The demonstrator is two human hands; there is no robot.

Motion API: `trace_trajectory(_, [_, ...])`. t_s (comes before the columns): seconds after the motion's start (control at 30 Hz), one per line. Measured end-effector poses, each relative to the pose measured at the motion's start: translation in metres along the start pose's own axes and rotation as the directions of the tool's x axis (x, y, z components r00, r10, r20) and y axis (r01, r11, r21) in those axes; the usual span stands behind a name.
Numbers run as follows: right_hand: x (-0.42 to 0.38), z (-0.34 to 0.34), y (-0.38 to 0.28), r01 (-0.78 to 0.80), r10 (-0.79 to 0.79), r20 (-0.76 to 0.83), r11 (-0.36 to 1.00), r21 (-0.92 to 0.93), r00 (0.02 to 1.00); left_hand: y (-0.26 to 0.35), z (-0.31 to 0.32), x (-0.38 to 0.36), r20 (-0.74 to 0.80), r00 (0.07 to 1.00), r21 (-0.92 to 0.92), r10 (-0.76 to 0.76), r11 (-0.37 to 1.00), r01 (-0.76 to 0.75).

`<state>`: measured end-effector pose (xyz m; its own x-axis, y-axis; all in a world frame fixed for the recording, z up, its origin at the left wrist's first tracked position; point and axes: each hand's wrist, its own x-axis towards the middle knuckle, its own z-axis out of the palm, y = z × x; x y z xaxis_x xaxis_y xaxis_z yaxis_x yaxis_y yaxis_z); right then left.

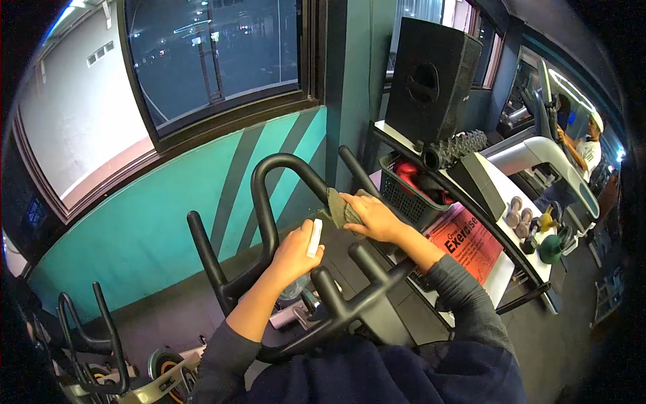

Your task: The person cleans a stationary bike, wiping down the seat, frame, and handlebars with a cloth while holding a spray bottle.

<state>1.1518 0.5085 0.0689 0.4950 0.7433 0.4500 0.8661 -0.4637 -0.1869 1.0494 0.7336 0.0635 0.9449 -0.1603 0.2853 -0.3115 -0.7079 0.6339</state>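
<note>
Black exercise bike handlebars (259,202) with a looped front bar and several prongs stand right in front of me. My right hand (378,217) is closed around a grey-green cloth (340,208), which touches the right side of the loop. Just left of it, my left hand (296,253) grips a spray bottle (295,288). Its white spray head (314,238) sticks up past my fingers, and the clear body shows partly below the hand. My wrist and the bars hide the rest of the bottle.
On the right, a shelf holds a black speaker (431,77), a foam roller (454,149), a basket (414,195) and dumbbells (518,217). Another bike (94,343) stands lower left. Behind the bars is a teal wall (155,229) under windows. A person (591,151) appears far right.
</note>
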Motion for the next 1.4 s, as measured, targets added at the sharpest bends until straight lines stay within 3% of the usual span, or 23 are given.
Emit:
trace_trajectory(0.1, [-0.012,-0.004,0.020,0.046,-0.027,0.136,0.990,-0.137,0.990,0.001,-0.001,-0.002,0.004,1.000,-0.004,0.002,1.000,-0.002])
trace_trajectory(0.27, [-0.031,-0.006,0.058,0.120,-0.092,0.109,0.951,-0.286,0.990,0.009,-0.010,-0.002,0.076,0.997,-0.018,-0.034,0.999,0.035])
trace_trajectory(0.37, [-0.037,-0.002,0.050,0.058,-0.026,0.125,0.964,-0.261,0.992,0.004,-0.005,-0.003,0.068,0.997,-0.024,-0.023,0.999,0.024])
trace_trajectory(0.47, [-0.038,-0.003,0.041,-0.009,0.049,0.116,0.945,-0.327,0.992,-0.008,0.002,0.001,-0.048,0.996,-0.061,0.073,0.995,-0.076])
trace_trajectory(0.53, [-0.038,-0.003,0.034,-0.054,0.136,0.134,0.871,-0.488,0.982,-0.006,0.000,0.001,-0.023,0.999,-0.070,0.041,0.997,-0.042])
trace_trajectory(0.6, [-0.040,-0.001,0.037,-0.039,0.113,0.113,0.856,-0.516,0.987,-0.004,-0.002,0.001,-0.022,0.999,-0.053,0.045,0.998,-0.046])
trace_trajectory(0.73, [-0.038,-0.012,0.031,-0.012,0.034,0.048,0.922,-0.387,0.998,0.005,-0.005,0.001,0.041,0.999,-0.005,-0.003,1.000,0.003])
trace_trajectory(0.8, [-0.047,-0.020,0.031,-0.170,0.176,-0.002,0.947,-0.273,0.984,0.003,-0.003,0.001,0.023,1.000,-0.002,0.010,1.000,-0.010])
trace_trajectory(0.83, [-0.056,-0.017,0.044,-0.208,0.190,-0.145,0.970,-0.125,0.971,0.004,-0.004,0.001,0.032,0.999,0.011,-0.001,1.000,0.001])
trace_trajectory(0.93, [-0.077,-0.036,0.047,-0.349,0.389,-0.400,0.921,0.173,0.829,0.000,0.000,0.004,0.023,1.000,0.017,0.004,1.000,-0.004])
trace_trajectory(0.97, [-0.081,-0.039,0.047,-0.331,0.551,-0.502,0.822,0.463,0.667,0.000,0.001,0.004,0.029,1.000,0.008,0.009,1.000,-0.009])
trace_trajectory(1.0, [-0.087,-0.043,0.048,-0.229,0.712,-0.520,0.668,0.708,0.472,0.000,0.003,0.004,0.036,0.999,-0.001,0.016,1.000,-0.016])
trace_trajectory(1.03, [-0.102,-0.052,0.071,-0.145,0.802,-0.424,0.521,0.841,0.421,-0.001,0.006,0.004,0.040,0.999,-0.007,0.019,1.000,-0.019])
trace_trajectory(1.13, [-0.104,-0.079,0.051,0.094,0.869,-0.385,0.375,0.922,0.312,-0.002,0.010,0.005,0.052,0.998,-0.017,0.025,1.000,-0.025])
trace_trajectory(1.27, [-0.103,-0.086,0.046,0.259,0.871,-0.265,0.167,0.951,0.414,-0.004,0.008,0.003,0.036,0.998,-0.045,0.047,0.998,-0.046])
trace_trajectory(1.33, [-0.087,-0.082,0.036,0.260,0.894,-0.254,0.163,0.952,0.370,0.001,0.004,0.001,0.007,0.999,-0.030,0.032,0.999,-0.031])
trace_trajectory(1.37, [-0.084,-0.073,0.049,0.229,0.870,-0.295,0.218,0.949,0.395,0.003,0.001,0.001,0.010,0.999,-0.025,0.035,0.999,-0.035])
trace_trajectory(1.4, [-0.076,-0.069,0.055,0.155,0.802,-0.335,0.298,0.942,0.495,0.005,-0.003,0.000,-0.022,0.999,-0.096,0.036,0.995,-0.038])
